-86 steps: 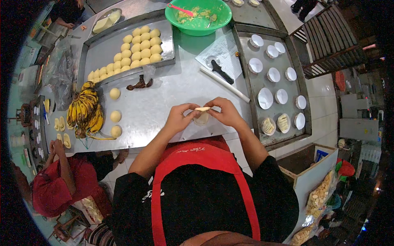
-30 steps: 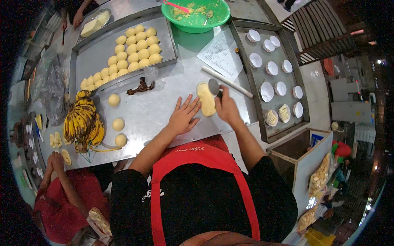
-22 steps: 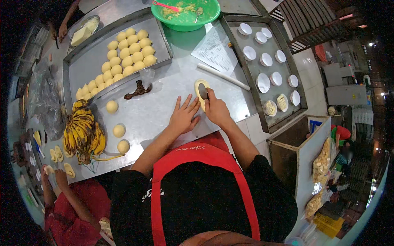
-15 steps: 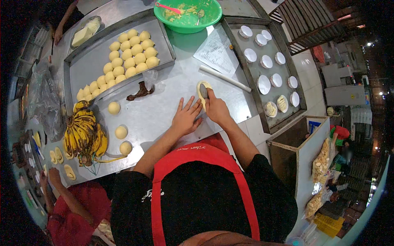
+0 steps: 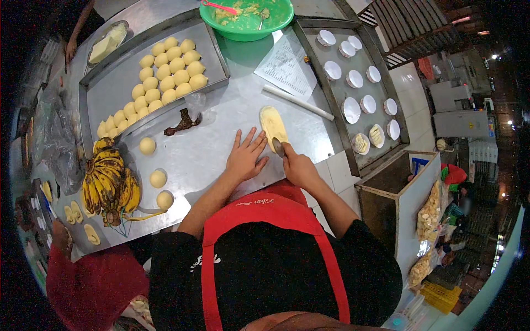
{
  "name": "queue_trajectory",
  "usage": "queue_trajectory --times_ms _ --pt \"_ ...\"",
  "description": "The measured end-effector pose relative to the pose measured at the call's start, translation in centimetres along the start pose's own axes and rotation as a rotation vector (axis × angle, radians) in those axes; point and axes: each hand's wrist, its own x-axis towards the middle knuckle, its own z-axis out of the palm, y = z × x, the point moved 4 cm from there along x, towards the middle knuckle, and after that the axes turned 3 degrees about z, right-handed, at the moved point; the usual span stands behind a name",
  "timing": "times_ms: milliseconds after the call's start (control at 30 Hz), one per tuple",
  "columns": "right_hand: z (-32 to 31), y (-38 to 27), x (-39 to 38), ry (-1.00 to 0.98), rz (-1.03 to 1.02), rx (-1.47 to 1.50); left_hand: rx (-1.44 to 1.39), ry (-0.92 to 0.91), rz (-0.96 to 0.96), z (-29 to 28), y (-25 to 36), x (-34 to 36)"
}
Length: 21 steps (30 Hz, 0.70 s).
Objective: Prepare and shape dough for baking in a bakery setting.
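Note:
A flattened oval of pale dough lies on the metal table in front of me, its top looking yellowish and smeared. In my right hand is a grey metal tool with a rounded, spoon-like end, held at the dough's near end. My left hand rests palm down on the table, fingers spread, its fingertips beside the dough's left edge. A white rolling pin lies just beyond, to the right. Three round dough balls sit off to the left.
A tray bears rows of dough balls. Behind stands a green basin with yellow filling. At right, another tray holds paper cups, two filled. Bananas and a dark peel lie left. A co-worker's red sleeve shows lower left.
My right hand has drawn the tool from the dough's middle to its near end, baring more of the surface. My left hand stays flat. The co-worker at lower left has shifted.

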Motion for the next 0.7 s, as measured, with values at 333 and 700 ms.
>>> queue_trajectory --times_ms 333,700 --pt "-2.1 -2.0 7.1 0.185 -0.088 0.053 0.013 -0.017 0.0 -0.2 0.3 0.4" --pt "-2.9 0.1 3.1 0.106 -0.12 0.052 -0.016 0.018 -0.018 -0.5 0.2 0.2"
